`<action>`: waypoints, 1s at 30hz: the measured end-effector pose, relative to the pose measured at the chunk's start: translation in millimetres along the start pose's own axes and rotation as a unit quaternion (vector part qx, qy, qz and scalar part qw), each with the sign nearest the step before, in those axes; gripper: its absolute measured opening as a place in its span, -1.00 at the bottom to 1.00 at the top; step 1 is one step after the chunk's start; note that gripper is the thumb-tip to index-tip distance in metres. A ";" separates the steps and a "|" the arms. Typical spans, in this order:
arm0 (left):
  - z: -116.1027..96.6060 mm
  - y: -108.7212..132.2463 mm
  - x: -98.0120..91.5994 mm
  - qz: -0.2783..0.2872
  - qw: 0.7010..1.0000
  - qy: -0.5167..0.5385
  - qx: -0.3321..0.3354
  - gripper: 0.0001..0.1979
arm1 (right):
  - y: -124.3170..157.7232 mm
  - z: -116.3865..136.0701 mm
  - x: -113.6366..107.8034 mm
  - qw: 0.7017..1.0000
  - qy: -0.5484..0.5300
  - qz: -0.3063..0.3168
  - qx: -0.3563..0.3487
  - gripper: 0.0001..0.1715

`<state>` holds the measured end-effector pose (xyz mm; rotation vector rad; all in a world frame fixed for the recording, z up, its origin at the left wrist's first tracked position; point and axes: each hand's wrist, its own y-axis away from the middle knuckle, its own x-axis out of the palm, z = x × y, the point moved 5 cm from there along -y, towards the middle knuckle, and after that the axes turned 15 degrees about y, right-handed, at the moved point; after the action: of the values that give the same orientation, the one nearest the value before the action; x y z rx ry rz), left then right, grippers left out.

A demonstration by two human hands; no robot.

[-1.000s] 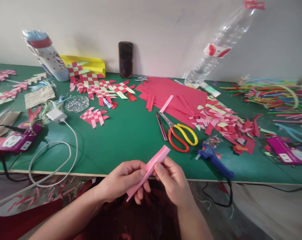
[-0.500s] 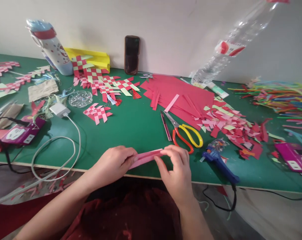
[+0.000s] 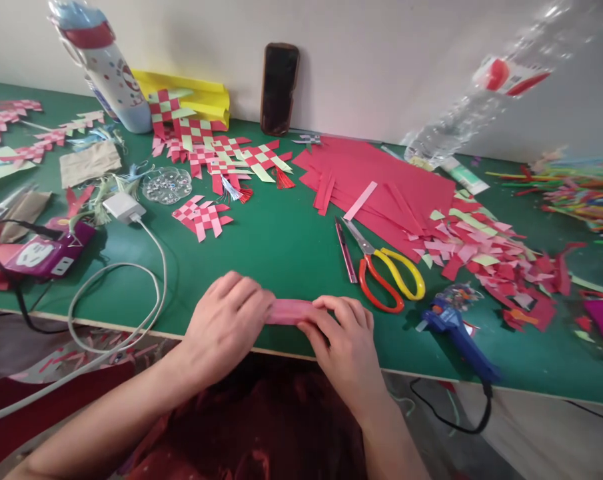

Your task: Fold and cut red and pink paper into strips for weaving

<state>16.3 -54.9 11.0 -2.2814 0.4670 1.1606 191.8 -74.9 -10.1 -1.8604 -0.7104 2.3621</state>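
A pink paper strip (image 3: 288,312) stretches between my two hands, low over the table's front edge. My left hand (image 3: 230,320) is closed on its left end, with the back of the hand toward me and the fingertips curled out of sight. My right hand (image 3: 345,333) pinches the right end between thumb and fingers. Just beyond my right hand lie scissors (image 3: 378,267) with one red and one yellow handle, blades resting near red paper. A slim pink-and-silver cutter (image 3: 346,252) is beside them.
Red paper sheets (image 3: 381,177) and a heap of paper scraps (image 3: 491,250) lie at right, near a blue glue gun (image 3: 458,337). Woven paper fish (image 3: 204,217) are at left, by a bead tray (image 3: 167,185) and white cable (image 3: 164,267). A phone (image 3: 280,90) leans on the wall.
My left hand has turned over the strip, its knuckles now up. The strip looks flatter and more level. My right fingers have closed in on its end. The camera view has shifted slightly.
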 end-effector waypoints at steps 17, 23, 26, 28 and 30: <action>6.4 35.4 2.9 0.011 0.996 0.074 0.058 -0.86 | 22.0 -0.6 -10.7 0.999 0.008 -0.044 -0.016 -0.91; 11.2 29.7 3.1 0.025 0.997 0.067 -0.014 -0.89 | 15.2 -1.6 -5.7 1.000 -0.015 -0.003 -0.001 -0.91; 14.8 24.8 4.2 0.057 0.996 0.059 -0.042 -0.90 | 13.0 -2.1 -4.7 1.000 -0.027 0.009 0.007 -0.91; 15.6 21.0 4.2 0.067 0.996 0.042 -0.033 -0.84 | 11.3 -1.2 -5.1 0.999 -0.034 0.007 0.005 -0.92; 16.2 17.9 3.2 0.060 0.998 0.020 -0.012 -0.79 | 9.7 0.6 -6.5 0.999 -0.032 -0.006 -0.006 -0.90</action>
<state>-1.5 -59.7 -4.9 -2.3280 0.6163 1.1870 195.4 -85.8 -7.8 -1.7879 -0.7393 2.4251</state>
